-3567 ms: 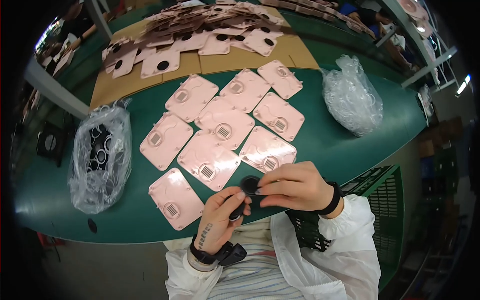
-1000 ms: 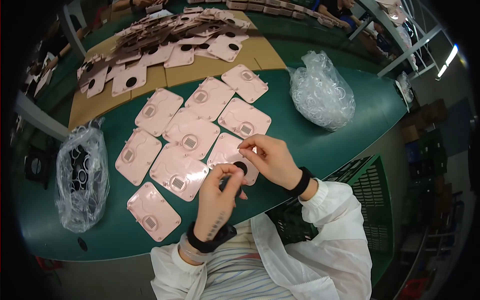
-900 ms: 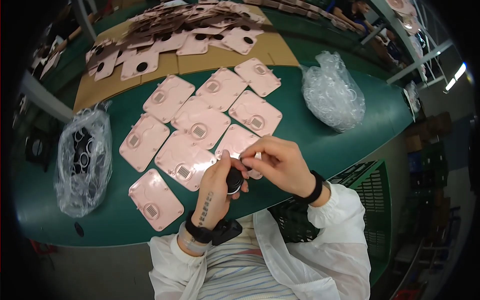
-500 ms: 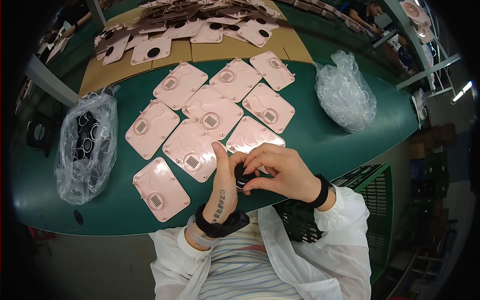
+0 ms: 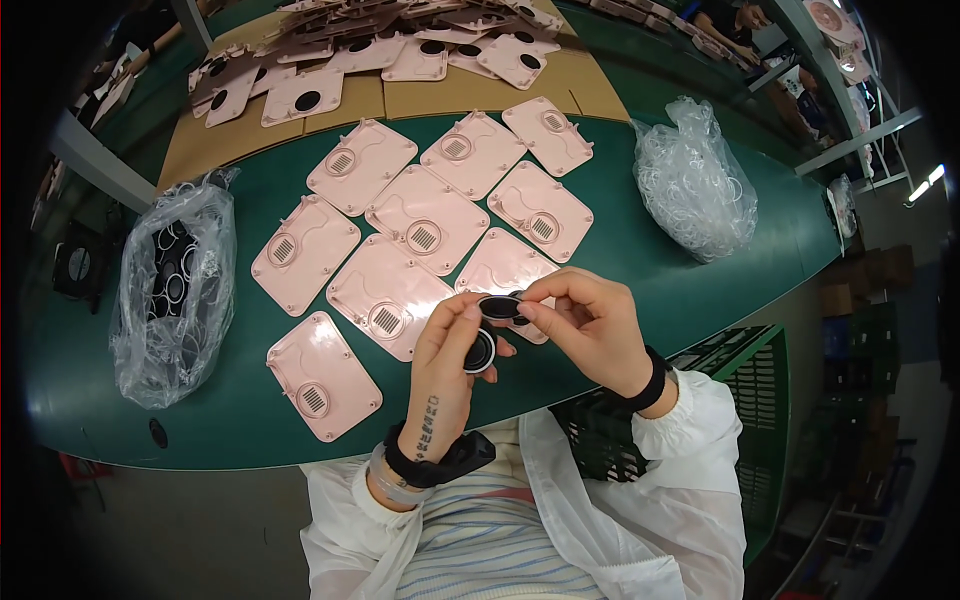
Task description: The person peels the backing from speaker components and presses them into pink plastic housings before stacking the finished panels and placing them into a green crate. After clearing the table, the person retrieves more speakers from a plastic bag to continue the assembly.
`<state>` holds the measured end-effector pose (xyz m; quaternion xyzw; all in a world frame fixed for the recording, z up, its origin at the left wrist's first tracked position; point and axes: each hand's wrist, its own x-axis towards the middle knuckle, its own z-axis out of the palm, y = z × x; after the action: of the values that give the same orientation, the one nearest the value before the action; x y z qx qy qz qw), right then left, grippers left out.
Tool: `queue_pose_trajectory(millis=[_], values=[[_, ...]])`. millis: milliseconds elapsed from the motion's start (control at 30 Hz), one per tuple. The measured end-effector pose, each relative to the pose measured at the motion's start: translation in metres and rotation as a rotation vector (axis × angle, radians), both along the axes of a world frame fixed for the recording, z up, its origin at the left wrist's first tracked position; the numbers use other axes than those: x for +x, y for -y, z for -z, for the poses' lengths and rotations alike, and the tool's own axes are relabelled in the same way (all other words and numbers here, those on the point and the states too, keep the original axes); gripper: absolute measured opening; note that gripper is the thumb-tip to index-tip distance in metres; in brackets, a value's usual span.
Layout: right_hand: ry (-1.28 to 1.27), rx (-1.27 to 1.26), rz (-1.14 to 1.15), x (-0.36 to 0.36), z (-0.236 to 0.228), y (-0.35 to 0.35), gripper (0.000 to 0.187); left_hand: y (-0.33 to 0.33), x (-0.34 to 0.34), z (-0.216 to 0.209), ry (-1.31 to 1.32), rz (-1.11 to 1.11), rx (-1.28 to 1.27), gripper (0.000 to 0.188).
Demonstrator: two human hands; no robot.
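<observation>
My left hand (image 5: pixel 452 352) and my right hand (image 5: pixel 585 325) meet above the near edge of the green table (image 5: pixel 640 250). The right hand's fingertips pinch a flat black ring (image 5: pixel 499 307), and the left thumb touches its other side. A stack of more black rings (image 5: pixel 479 351) sits in the left palm. Several pink plastic cover plates (image 5: pixel 427 226) with round grilles lie spread on the table just beyond the hands. One plate (image 5: pixel 504 271) lies partly under my fingers.
A clear bag of black rings (image 5: pixel 170 285) lies at the left. A clear bag of transparent rings (image 5: pixel 692 180) lies at the right. Brown cardboard (image 5: pixel 440 95) at the back carries more pink plates with holes. A green crate (image 5: pixel 740 370) stands beside my right arm.
My hands stayed together at the table's near edge. The right hand has drawn one black ring up off the stack in the left hand and holds it flat between both hands.
</observation>
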<state>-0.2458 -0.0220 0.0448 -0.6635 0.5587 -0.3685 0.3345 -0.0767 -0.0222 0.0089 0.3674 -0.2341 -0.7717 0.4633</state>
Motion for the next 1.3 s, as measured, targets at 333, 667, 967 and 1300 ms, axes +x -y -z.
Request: queue_pose_trajectory(millis=[333,667,967,1300], values=[[-0.174,-0.609,-0.124,0.001,0.002,0.001,0.015,-0.01,0.009,-0.01,-0.203,0.075,0.134,0.032],[0.11,-0.086,-0.074,0.008,-0.005,-0.013,0.011,-0.013,0.01,-0.002,-0.192,0.014,0.01,0.022],[0.577,0.28,0.111,-0.002,0.003,-0.007,0.006,-0.015,0.008,-0.011,0.103,0.083,-0.043,0.015],[0.474,0.23,0.094,-0.001,0.002,-0.011,0.006,-0.013,0.009,-0.011,0.208,0.05,-0.106,0.015]])
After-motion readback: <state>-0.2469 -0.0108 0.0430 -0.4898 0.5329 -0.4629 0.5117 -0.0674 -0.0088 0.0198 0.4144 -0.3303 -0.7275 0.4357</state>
